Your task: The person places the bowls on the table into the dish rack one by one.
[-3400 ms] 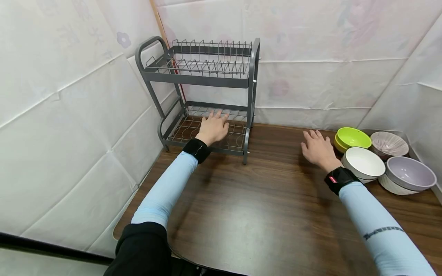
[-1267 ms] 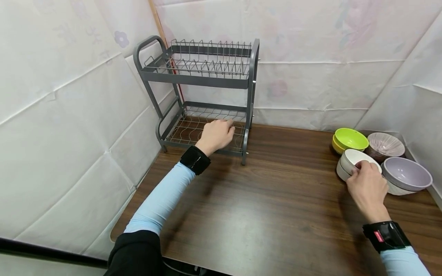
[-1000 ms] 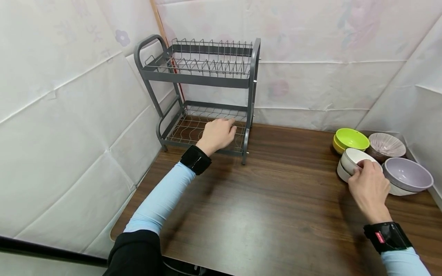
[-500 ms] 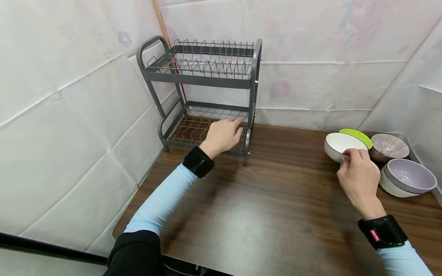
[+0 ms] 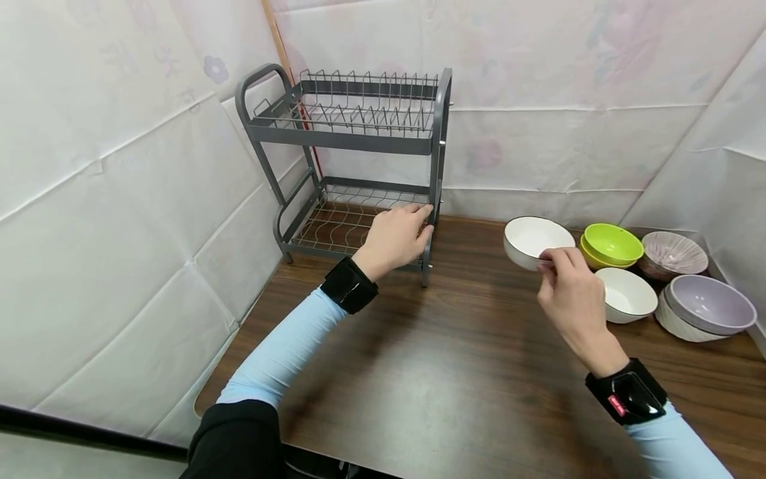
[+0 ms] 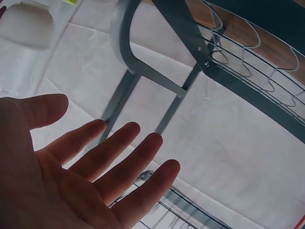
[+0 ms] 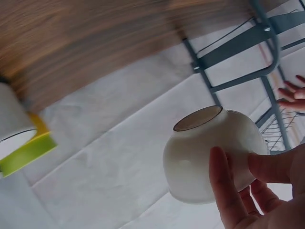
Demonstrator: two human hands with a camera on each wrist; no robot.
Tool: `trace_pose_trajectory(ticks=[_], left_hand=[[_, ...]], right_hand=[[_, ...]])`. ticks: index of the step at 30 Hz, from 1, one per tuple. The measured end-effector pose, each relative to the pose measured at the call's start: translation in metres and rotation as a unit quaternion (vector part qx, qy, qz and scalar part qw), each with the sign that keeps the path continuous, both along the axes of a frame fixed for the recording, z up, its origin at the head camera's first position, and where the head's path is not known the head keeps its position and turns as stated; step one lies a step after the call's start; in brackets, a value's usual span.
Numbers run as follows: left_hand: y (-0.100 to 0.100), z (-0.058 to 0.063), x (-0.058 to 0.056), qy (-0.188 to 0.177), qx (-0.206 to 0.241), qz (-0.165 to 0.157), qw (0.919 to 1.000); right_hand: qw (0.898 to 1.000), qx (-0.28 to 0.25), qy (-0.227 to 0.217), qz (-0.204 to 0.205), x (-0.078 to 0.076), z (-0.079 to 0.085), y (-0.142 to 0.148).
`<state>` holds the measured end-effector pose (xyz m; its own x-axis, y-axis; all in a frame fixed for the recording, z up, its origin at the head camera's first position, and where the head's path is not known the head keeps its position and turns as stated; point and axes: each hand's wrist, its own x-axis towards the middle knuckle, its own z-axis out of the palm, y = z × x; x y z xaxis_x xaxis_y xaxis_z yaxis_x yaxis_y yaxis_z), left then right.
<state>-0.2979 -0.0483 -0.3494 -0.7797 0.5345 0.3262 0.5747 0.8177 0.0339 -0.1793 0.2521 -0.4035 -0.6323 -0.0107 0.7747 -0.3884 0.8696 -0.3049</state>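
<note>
A white bowl (image 5: 535,236) with a thin dark rim is off the table, pinched at its near edge by my right hand (image 5: 574,296). In the right wrist view the bowl (image 7: 205,157) shows its outer wall and foot ring, with thumb and fingers against it. My left hand (image 5: 395,239) is near the right front post of the grey two-tier dish rack (image 5: 353,141). Its fingers are extended and hold nothing, as the palm (image 6: 71,191) in the left wrist view shows. Another white bowl (image 5: 628,293) stands on the table to the right of my right hand.
Green and yellow stacked bowls (image 5: 613,243), a brownish streaked bowl (image 5: 675,253) and a lilac bowl (image 5: 712,303) on a white one stand at the right. The wooden table (image 5: 455,372) spreads between them and the rack. Pale sheeted walls (image 5: 538,146) enclose the back and sides.
My right hand took the upper white bowl from its stack, lifted it and carried it left, uncovering the lower one. My left hand shifted slightly right across the rack's front.
</note>
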Motion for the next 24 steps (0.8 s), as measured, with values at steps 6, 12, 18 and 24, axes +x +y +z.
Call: trace_pose_trajectory(ticks=[6,12,18,24], left_hand=[[0.01,0.001,0.012,0.023,0.001,-0.053,0.9983],[0.022,0.004,0.031,0.045,0.047,-0.148,0.9868],[0.029,0.002,0.043,0.079,0.07,-0.203,0.9736],[0.029,-0.001,0.046,0.098,0.073,-0.216,0.9686]], right_hand=[[0.999,0.0,0.016,0.035,-0.001,0.002,-0.024],[0.997,-0.013,0.024,0.067,-0.003,0.003,-0.043],[0.996,-0.016,0.03,0.086,-0.003,0.005,-0.056],[0.995,-0.027,0.04,0.091,-0.002,0.005,-0.064]])
